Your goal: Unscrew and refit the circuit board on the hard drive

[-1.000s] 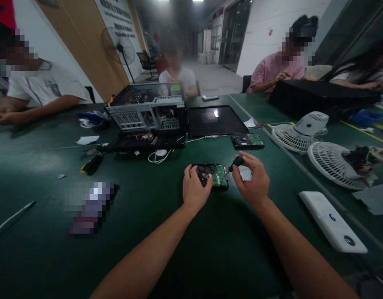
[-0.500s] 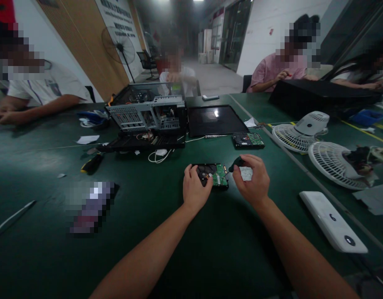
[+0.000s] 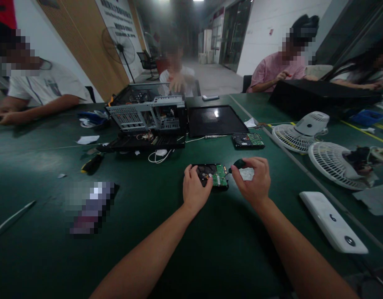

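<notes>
A hard drive (image 3: pixel 220 180) lies on the green table with its green circuit board facing up. My left hand (image 3: pixel 194 187) grips its left side, thumb across the near edge. In my right hand (image 3: pixel 255 178) is a screwdriver (image 3: pixel 239 163) with a dark handle, held between thumb and fingers. Its thin shaft slants down to the left, and the tip is at the right part of the circuit board; whether it sits in a screw is too small to tell. A crumpled, pale clear piece (image 3: pixel 249 173) lies behind my right fingers.
Beyond stand an opened computer case (image 3: pixel 138 118), a black panel (image 3: pixel 216 120) and a second hard drive (image 3: pixel 248 140). White fan parts (image 3: pixel 293 139) and a white device (image 3: pixel 333 222) lie right. A yellow-black screwdriver (image 3: pixel 92 163) and phone (image 3: pixel 93 207) lie left. Several people sit around the table.
My right hand has shifted slightly, its fingers turned on the screwdriver handle, which now lies flatter. My left hand and the hard drive stay put. The person opposite has moved a hand.
</notes>
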Tool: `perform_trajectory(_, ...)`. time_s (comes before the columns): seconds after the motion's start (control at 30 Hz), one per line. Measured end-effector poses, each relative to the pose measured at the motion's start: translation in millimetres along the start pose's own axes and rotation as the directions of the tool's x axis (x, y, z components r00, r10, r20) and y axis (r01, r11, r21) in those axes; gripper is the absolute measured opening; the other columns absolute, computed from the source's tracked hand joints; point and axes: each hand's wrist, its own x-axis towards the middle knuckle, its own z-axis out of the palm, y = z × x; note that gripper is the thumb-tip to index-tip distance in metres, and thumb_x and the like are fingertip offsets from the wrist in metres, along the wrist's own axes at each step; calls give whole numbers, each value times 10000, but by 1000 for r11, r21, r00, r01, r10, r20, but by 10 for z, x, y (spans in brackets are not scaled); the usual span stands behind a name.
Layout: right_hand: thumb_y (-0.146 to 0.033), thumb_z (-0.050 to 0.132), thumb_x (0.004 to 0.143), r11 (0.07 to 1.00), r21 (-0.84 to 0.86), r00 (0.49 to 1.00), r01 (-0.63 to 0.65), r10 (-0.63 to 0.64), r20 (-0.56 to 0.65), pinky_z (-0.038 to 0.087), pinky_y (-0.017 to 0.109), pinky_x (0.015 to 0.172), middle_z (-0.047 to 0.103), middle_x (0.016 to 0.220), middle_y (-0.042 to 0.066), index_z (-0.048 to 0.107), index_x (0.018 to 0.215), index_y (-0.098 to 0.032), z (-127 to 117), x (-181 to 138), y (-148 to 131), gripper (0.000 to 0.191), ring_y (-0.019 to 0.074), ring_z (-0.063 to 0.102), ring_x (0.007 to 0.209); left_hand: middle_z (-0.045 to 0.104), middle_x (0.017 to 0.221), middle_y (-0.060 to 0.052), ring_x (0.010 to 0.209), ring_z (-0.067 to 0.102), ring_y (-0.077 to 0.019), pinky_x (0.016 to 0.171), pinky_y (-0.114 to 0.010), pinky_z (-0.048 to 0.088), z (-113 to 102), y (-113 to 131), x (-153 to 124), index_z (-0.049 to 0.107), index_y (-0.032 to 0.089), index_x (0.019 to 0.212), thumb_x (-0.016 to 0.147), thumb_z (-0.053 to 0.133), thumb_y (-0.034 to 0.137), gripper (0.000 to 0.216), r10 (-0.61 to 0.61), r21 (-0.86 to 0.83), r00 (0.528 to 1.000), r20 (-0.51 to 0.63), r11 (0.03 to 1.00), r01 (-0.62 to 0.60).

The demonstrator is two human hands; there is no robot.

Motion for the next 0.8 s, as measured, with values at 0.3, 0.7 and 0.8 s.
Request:
perform_trajectory(0.3, -247, 742, 933, 997, 50, 997, -66, 63, 52, 645, 447, 820, 707, 1161, 86, 563, 1343, -254, 32, -62, -6, 447, 232, 722, 907, 430, 1581, -187, 1443, 515, -370, 1204, -523, 441, 14, -19, 1, 484, 191, 1452, 911, 704, 433, 632, 8, -5, 1000, -3, 1000, -8)
perform_trajectory(0.7, -196, 755, 911, 999, 48, 1000, -1, 0, 21, 649, 522, 912, 686, 1307, 127, 565, 1333, -259, 47, -44, 28, 467, 286, 722, 1127, 440, 1567, -189, 1450, 509, -362, 1215, -513, 430, 17, -5, -2, 491, 193, 1445, 913, 699, 434, 620, 23, 0, 999, -22, 1000, -23)
perform_trajectory(0.8, -215, 757, 926, 998, 60, 1000, -2, 2, 6, 632, 544, 961, 702, 1321, 122, 549, 1304, -263, 62, -51, 51, 434, 290, 722, 1177, 435, 1574, -187, 1447, 511, -370, 1209, -525, 434, 2, 7, -6, 493, 196, 1445, 912, 701, 436, 621, 10, 1, 1000, -9, 1000, -10)
